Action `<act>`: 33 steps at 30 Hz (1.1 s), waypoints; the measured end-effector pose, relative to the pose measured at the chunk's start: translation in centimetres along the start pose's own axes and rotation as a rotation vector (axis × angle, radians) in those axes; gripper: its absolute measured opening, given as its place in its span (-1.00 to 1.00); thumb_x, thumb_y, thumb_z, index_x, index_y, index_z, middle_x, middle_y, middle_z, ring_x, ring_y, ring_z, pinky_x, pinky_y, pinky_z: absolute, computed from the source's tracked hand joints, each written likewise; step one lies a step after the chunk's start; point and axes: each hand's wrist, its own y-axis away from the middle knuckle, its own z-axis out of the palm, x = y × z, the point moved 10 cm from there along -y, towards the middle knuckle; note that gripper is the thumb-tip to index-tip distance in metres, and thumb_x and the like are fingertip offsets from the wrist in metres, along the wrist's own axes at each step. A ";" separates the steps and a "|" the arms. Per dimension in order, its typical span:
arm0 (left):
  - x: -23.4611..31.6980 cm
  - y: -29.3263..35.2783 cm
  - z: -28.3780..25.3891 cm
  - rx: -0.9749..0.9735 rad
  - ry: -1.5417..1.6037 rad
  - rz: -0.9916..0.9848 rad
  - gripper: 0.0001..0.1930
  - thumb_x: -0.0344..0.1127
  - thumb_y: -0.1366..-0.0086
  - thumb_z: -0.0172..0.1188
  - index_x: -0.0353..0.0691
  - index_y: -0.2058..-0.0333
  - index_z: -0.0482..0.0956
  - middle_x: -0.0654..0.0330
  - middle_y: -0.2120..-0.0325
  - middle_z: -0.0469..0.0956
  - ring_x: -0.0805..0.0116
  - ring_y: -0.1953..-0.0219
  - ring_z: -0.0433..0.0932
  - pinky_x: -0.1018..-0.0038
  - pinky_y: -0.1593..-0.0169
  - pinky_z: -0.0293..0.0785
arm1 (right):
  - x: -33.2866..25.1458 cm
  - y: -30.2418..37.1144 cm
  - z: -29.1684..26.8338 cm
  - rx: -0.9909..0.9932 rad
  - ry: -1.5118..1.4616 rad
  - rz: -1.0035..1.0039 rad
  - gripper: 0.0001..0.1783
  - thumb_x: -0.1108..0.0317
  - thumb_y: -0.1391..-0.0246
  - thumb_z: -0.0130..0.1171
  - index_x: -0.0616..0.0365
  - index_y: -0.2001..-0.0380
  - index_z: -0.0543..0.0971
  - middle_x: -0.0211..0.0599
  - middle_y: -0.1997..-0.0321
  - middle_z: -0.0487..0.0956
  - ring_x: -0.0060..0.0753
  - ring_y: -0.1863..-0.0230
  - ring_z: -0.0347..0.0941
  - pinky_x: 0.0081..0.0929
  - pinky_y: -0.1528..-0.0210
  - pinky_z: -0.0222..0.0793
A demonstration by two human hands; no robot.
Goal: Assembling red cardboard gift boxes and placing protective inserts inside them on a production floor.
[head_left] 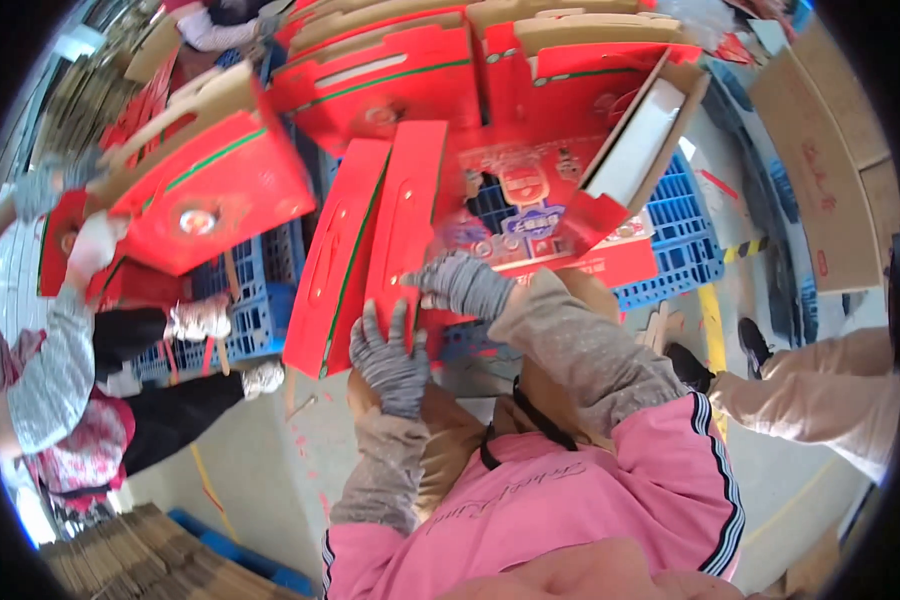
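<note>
Both my hands wear grey gloves and are at the near end of a narrow red carton [408, 170] with round fasteners along its top. My left hand [388, 362] lies against the carton's near end, fingers spread. Bent in at the right edge beside a fastener, my right hand [465, 285] grips the carton with its fingertips. A second red carton [335, 275] with a green edge line leans close along its left side. To the right, a blurred, printed red cardboard panel [520, 195] lies by a tilted, open red box [610, 215] showing a white inside piece.
Tall red cartons [380, 90] stand in rows at the back. Blue plastic pallets [685, 230] lie underneath. At left, a co-worker's gloved hand [95, 245] touches a large red carton [220, 190]. Brown cardboard [815, 170] stands at right, near another person's legs [810, 400].
</note>
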 end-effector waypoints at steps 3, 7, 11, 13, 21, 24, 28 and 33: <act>-0.5 0.1 0.3 -0.041 -0.011 -0.007 -0.42 0.02 -0.06 0.16 0.22 -0.12 0.35 0.07 -0.21 0.13 -0.10 -0.18 0.12 -0.03 -0.18 0.05 | -0.9 3.7 -10.9 0.304 0.188 0.053 -0.35 0.06 0.05 0.19 0.07 -0.11 0.37 -0.15 0.04 0.48 -0.13 -0.03 0.38 -0.24 -0.12 0.22; 0.0 -0.3 -0.2 -0.043 0.057 0.041 -0.41 -0.02 -0.02 0.20 0.19 -0.09 0.37 0.06 -0.22 0.13 -0.10 -0.21 0.09 -0.06 -0.19 0.00 | 5.5 13.7 -23.8 0.573 0.581 0.475 -0.27 -0.01 0.24 0.31 0.18 0.00 0.42 -0.10 0.07 0.48 -0.06 0.01 0.39 -0.15 -0.24 0.04; 2.2 -0.4 -0.7 -0.102 0.047 0.095 -0.40 -0.06 -0.01 0.22 0.17 -0.10 0.37 -0.04 -0.22 0.08 -0.12 -0.26 0.01 -0.11 -0.26 -0.17 | 12.2 14.9 -18.3 -0.208 0.937 0.740 -0.75 0.04 0.05 0.05 -0.17 0.46 0.66 -0.40 0.51 0.60 -0.35 0.27 0.53 0.21 -0.32 -0.33; 4.9 -0.3 -0.7 -0.074 0.217 0.232 -0.41 -0.08 -0.03 0.22 0.11 -0.10 0.37 -0.08 -0.21 0.08 -0.12 -0.27 0.00 -0.13 -0.26 -0.22 | 12.0 14.1 -17.6 -0.164 0.837 0.695 -0.76 0.14 0.00 -0.01 -0.16 0.53 0.64 -0.41 0.58 0.58 -0.39 0.36 0.53 0.22 -0.32 -0.32; 11.5 -2.4 1.5 -0.178 1.125 0.206 -0.36 -0.29 -0.22 0.14 -0.29 -0.23 0.11 0.00 -0.20 0.17 0.11 -0.23 0.16 0.27 -0.24 0.12 | -0.1 11.2 -11.0 0.154 0.911 0.238 -0.80 0.29 0.23 0.01 0.13 0.69 0.55 -0.32 0.65 0.48 -0.29 0.48 0.43 -0.05 -0.17 0.13; 10.8 -5.1 2.6 -0.315 1.521 0.017 -0.30 -0.11 -0.22 0.16 -0.27 -0.23 0.10 0.06 -0.20 0.17 0.23 -0.20 0.19 0.34 -0.18 0.22 | -6.9 10.1 -7.3 -0.035 0.597 0.074 -0.79 0.26 0.24 0.01 0.14 0.66 0.54 -0.25 0.64 0.48 -0.24 0.46 0.44 -0.17 0.04 0.25; 16.4 -9.6 -2.5 -0.255 0.802 0.724 -0.22 -0.16 -0.10 0.26 -0.26 -0.23 0.08 0.02 -0.18 0.18 0.14 -0.20 0.21 0.29 -0.25 0.14 | -13.5 12.1 -2.8 -0.065 0.465 -0.140 -0.80 0.25 0.25 0.02 0.13 0.65 0.53 -0.25 0.65 0.48 -0.27 0.49 0.42 -0.21 0.23 0.27; 19.6 -11.8 -0.2 -0.554 0.210 0.783 -0.63 -0.11 -0.11 0.14 0.08 0.06 0.53 -0.02 0.03 0.34 0.06 0.06 0.44 0.19 0.09 0.44 | -15.3 13.4 -3.2 -0.106 0.371 -0.387 -0.88 0.25 0.34 0.07 0.01 0.75 0.44 -0.42 0.75 0.35 -0.37 0.55 0.30 -0.34 0.36 0.20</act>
